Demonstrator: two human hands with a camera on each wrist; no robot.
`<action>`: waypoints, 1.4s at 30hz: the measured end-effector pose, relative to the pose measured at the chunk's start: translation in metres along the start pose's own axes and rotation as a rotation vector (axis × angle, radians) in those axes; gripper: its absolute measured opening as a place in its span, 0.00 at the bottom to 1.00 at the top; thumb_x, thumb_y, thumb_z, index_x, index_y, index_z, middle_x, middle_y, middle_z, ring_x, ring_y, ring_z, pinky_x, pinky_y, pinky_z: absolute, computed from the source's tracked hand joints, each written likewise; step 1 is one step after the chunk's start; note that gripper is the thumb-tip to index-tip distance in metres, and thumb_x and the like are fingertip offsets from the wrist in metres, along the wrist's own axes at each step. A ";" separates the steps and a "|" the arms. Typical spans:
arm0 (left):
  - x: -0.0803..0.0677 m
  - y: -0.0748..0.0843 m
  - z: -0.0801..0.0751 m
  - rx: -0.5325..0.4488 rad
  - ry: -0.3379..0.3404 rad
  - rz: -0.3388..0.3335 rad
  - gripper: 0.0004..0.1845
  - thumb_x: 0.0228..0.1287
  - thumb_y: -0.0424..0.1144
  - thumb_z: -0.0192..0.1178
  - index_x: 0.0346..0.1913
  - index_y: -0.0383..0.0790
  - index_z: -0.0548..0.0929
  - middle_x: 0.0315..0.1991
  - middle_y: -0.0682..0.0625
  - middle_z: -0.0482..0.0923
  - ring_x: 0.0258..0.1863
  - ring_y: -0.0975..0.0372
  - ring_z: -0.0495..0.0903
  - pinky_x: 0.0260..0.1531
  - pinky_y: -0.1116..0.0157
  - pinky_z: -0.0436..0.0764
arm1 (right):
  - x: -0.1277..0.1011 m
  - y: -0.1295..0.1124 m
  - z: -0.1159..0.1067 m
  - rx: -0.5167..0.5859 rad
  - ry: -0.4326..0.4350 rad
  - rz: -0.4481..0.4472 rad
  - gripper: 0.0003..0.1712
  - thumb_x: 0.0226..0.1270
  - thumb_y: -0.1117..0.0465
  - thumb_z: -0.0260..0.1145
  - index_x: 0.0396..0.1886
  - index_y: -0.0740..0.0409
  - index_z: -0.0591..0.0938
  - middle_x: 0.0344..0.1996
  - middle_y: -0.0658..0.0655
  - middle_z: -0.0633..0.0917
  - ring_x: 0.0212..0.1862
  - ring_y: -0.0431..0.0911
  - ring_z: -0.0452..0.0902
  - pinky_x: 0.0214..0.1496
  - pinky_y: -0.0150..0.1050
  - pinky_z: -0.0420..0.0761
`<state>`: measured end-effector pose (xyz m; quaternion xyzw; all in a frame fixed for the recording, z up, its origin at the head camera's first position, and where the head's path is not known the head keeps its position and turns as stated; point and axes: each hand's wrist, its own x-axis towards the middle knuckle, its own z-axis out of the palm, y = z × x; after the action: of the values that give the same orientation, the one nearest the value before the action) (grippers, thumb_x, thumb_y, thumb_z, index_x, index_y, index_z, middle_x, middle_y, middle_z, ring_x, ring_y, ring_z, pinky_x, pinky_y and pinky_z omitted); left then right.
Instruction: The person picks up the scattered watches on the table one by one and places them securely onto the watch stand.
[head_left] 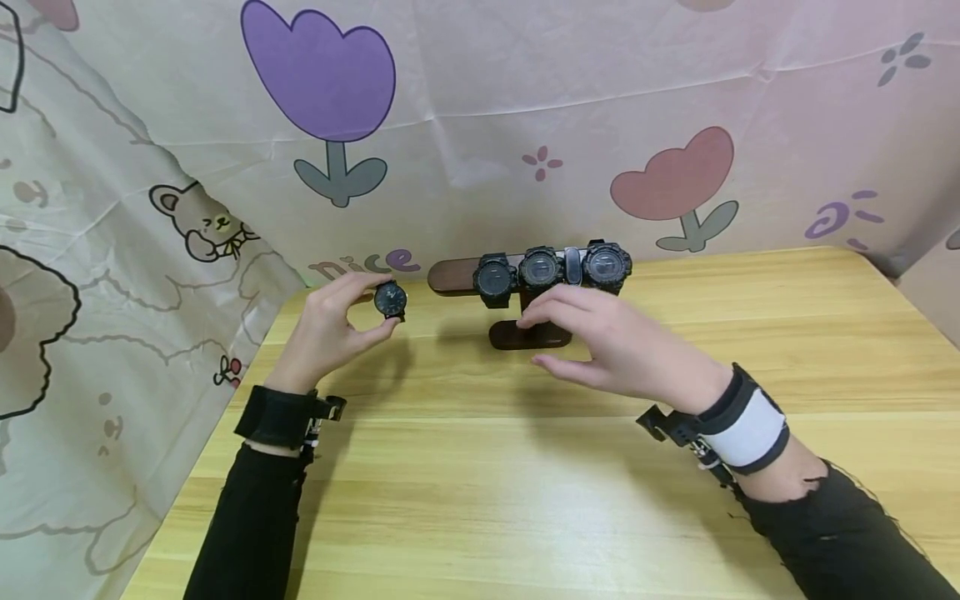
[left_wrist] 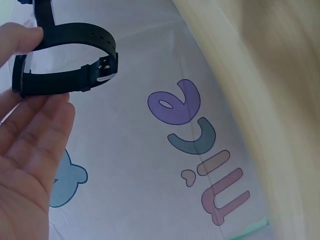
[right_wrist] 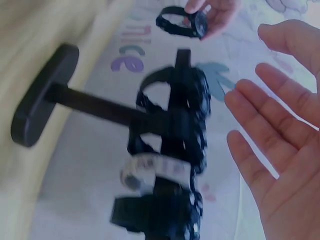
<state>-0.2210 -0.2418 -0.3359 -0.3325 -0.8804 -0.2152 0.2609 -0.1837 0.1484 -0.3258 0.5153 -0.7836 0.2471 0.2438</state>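
Note:
Between thumb and fingers, my left hand (head_left: pixel 326 333) pinches a black wristwatch (head_left: pixel 390 298) above the table's left part. In the left wrist view the strap of that wristwatch (left_wrist: pixel 75 80) forms a buckled loop. A dark brown T-shaped watch stand (head_left: pixel 453 277) is to the right of it. On its bar hang a black watch (head_left: pixel 494 280), a second black watch (head_left: pixel 541 267), a slim band (head_left: pixel 573 265) and a third black watch (head_left: pixel 608 265). My right hand (head_left: pixel 615 342) hovers in front of the stand, fingers spread and holding nothing. In the right wrist view the right hand (right_wrist: pixel 290 130) looks apart from the watches.
The stand's oval base (head_left: pixel 530 336) rests on the light wooden table (head_left: pixel 480 500), close to its back edge. Behind rises a printed cloth (head_left: pixel 480 167) with flowers and lettering, and more cloth hangs along the left side. Both wrists wear straps with camera mounts.

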 end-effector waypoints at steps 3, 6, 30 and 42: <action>0.005 -0.002 0.001 -0.008 0.007 0.009 0.30 0.55 0.32 0.81 0.63 0.33 0.85 0.55 0.39 0.88 0.53 0.49 0.89 0.51 0.50 0.90 | -0.001 0.004 -0.010 -0.030 0.030 0.050 0.27 0.60 0.62 0.81 0.59 0.62 0.85 0.54 0.57 0.88 0.56 0.50 0.86 0.61 0.46 0.86; 0.008 -0.002 0.001 -0.021 0.009 0.010 0.30 0.56 0.32 0.81 0.63 0.34 0.85 0.55 0.39 0.88 0.53 0.49 0.88 0.52 0.50 0.90 | -0.004 0.008 -0.020 -0.059 0.052 0.110 0.30 0.60 0.62 0.82 0.62 0.61 0.85 0.57 0.56 0.87 0.57 0.50 0.85 0.61 0.44 0.84; 0.031 -0.001 0.006 -0.124 -0.045 -0.041 0.30 0.58 0.31 0.80 0.65 0.37 0.86 0.58 0.41 0.88 0.53 0.49 0.90 0.54 0.49 0.89 | -0.027 0.048 -0.048 -0.101 -0.043 0.527 0.45 0.61 0.55 0.84 0.75 0.60 0.76 0.69 0.64 0.79 0.69 0.61 0.77 0.71 0.64 0.77; 0.041 0.000 0.011 -0.160 -0.045 -0.029 0.30 0.58 0.31 0.80 0.65 0.37 0.86 0.58 0.42 0.89 0.55 0.51 0.89 0.57 0.73 0.84 | -0.032 0.055 -0.046 -0.112 -0.035 0.525 0.39 0.64 0.58 0.82 0.72 0.61 0.78 0.66 0.63 0.82 0.66 0.61 0.81 0.68 0.63 0.79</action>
<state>-0.2504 -0.2163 -0.3192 -0.3441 -0.8708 -0.2810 0.2106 -0.2177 0.2187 -0.3192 0.2844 -0.9069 0.2494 0.1858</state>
